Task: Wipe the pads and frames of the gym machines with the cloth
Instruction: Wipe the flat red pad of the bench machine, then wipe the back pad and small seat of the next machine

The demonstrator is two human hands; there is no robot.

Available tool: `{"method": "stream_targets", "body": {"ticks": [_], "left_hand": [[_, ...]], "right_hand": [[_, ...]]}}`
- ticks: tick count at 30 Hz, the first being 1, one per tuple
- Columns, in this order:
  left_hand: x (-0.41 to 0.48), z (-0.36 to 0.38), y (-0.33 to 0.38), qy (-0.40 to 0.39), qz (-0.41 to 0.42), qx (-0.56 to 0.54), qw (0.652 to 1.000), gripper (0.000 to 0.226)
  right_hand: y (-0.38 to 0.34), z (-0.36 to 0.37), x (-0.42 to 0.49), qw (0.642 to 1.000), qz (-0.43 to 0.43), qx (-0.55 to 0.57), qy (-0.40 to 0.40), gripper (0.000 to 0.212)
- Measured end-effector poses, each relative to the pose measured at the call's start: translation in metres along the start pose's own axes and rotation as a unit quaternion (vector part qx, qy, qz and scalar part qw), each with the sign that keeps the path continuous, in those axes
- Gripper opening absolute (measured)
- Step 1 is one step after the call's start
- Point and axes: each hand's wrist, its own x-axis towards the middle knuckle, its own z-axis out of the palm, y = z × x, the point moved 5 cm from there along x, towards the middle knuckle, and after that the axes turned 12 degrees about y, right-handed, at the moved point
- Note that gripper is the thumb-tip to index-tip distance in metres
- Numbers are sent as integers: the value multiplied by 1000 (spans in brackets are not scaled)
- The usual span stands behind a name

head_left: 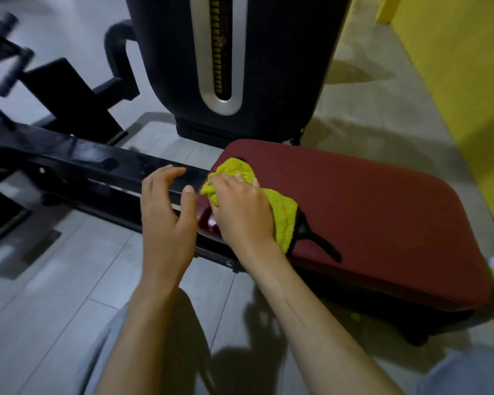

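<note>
A yellow-green cloth [283, 212] with black trim lies bunched on the left end of a dark red seat pad [382, 212]. My right hand [240, 212] lies on top of the cloth with fingers curled into it, pressing it onto the pad's near left corner. My left hand [166, 212] hovers just left of the pad above the black frame rail [77, 166], fingers spread and relaxed, holding nothing.
A dark weight-stack housing [283, 67] with a silver slot stands right behind the pad. Black levers and handles [9, 67] lie at the upper left. A yellow wall [468, 81] runs along the right. Grey tiled floor [54, 295] surrounds the machine.
</note>
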Motion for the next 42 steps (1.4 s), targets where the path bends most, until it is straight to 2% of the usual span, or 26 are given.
{"method": "stream_targets", "body": {"ticks": [3, 6, 8, 13, 18, 21, 28, 38, 42], "left_hand": [[0, -18, -1, 29, -1, 40, 999, 29], [2, -32, 1, 49, -13, 65, 997, 29], [3, -37, 5, 55, -2, 87, 995, 28], [4, -48, 9, 26, 44, 175, 983, 18], [11, -61, 40, -74, 77, 261, 959, 21], [21, -74, 72, -148, 71, 283, 945, 20], [57, -133, 181, -248, 48, 329, 910, 21], [133, -230, 374, -278, 22, 351, 894, 25], [150, -269, 435, -283, 20, 360, 889, 27]], "right_hand": [[-22, 0, -4, 992, -112, 50, -25, 26], [-35, -7, -22, 964, -234, 103, -70, 16], [-35, -14, -30, 951, -260, 150, -75, 21], [-14, -29, -17, 956, -180, 221, -64, 41], [5, -66, 9, 971, -53, 231, -30, 28], [10, -102, 22, 974, 9, 220, -58, 28], [2, -236, 58, 978, 53, 165, -112, 27], [-48, -457, 137, 961, 145, 194, -137, 27], [-70, -532, 149, 959, 148, 192, -148, 26]]}}
